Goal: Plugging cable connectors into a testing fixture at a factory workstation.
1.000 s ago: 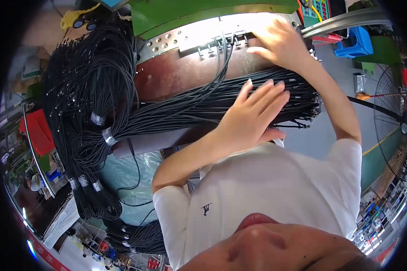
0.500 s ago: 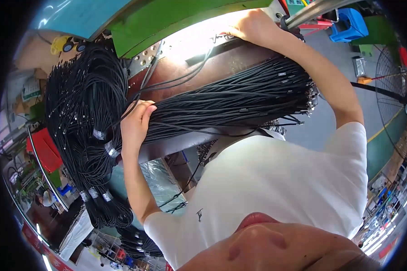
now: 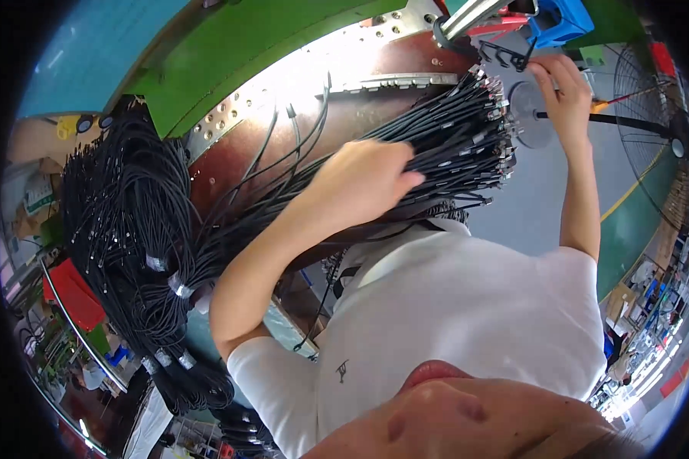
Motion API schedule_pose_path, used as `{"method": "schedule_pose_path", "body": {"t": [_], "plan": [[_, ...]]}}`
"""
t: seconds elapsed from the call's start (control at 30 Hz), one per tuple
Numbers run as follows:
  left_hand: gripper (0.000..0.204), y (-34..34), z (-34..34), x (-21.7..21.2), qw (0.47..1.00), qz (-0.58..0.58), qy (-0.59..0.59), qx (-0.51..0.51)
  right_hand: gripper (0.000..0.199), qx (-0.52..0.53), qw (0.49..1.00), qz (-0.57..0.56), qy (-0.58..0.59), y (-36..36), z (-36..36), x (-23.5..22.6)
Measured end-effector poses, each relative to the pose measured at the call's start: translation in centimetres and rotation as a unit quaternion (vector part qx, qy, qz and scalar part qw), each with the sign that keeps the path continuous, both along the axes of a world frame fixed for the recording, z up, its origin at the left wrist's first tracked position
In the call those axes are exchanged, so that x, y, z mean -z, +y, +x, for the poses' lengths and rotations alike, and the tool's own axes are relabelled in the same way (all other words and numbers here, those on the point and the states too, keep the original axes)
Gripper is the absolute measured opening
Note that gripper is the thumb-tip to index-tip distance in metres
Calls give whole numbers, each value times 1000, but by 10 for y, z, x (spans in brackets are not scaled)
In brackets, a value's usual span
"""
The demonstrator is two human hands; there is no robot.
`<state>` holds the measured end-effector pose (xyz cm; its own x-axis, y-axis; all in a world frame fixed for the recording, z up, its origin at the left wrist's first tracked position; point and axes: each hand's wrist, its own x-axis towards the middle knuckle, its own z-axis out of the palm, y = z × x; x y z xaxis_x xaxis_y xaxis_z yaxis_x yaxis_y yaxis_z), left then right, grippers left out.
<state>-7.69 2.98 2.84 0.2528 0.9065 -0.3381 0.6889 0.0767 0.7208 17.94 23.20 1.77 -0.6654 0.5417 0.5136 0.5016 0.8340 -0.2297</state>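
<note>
A thick bundle of black cables [image 3: 436,141] lies across the reddish-brown work surface [image 3: 233,153], its connector ends toward the right edge. My left hand [image 3: 364,180] is over the middle of this bundle, thumb stuck out. Its other fingers bend down out of sight and are slightly blurred, so I cannot tell whether they grip a cable. Out past the bundle's right end, my right hand [image 3: 566,88] pinches a thin black molded strip with small prongs [image 3: 507,57]. Several loose cables [image 3: 298,141] rise toward the bright light, near a slotted metal strip [image 3: 390,83].
A green machine body [image 3: 230,61] overhangs the far side. More black cable coils [image 3: 130,199], tied with clear wraps, hang at the left. A metal pole [image 3: 475,17], a blue stool [image 3: 563,23] and a fan [image 3: 643,115] stand at the right.
My right hand has left the lit area and moved right, with the black strip now showing in it. My left hand has slid right along the bundle. The view has shifted slightly.
</note>
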Motion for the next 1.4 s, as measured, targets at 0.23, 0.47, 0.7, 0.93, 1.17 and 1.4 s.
{"method": "schedule_pose_path", "body": {"t": [0.23,0.47,0.7,0.93,1.17,1.4], "plan": [[26,36,77,14,830,-303,-455,-107,20,-52,981,-186,-34,-12,-39,-4],[29,-61,63,29,704,-92,-593,-380,31,-274,916,-236,-172,-20,-143,38],[27,-85,59,39,642,13,-604,-472,13,-379,916,-105,-83,-55,-158,47],[24,-88,50,35,617,-40,-625,-476,26,-366,926,89,-3,-106,-141,15],[28,-111,25,34,672,199,-507,-502,18,-270,938,-219,6,-105,-162,43],[29,-104,27,38,612,22,-659,-437,17,-237,928,-285,-17,-117,-164,46]]}}
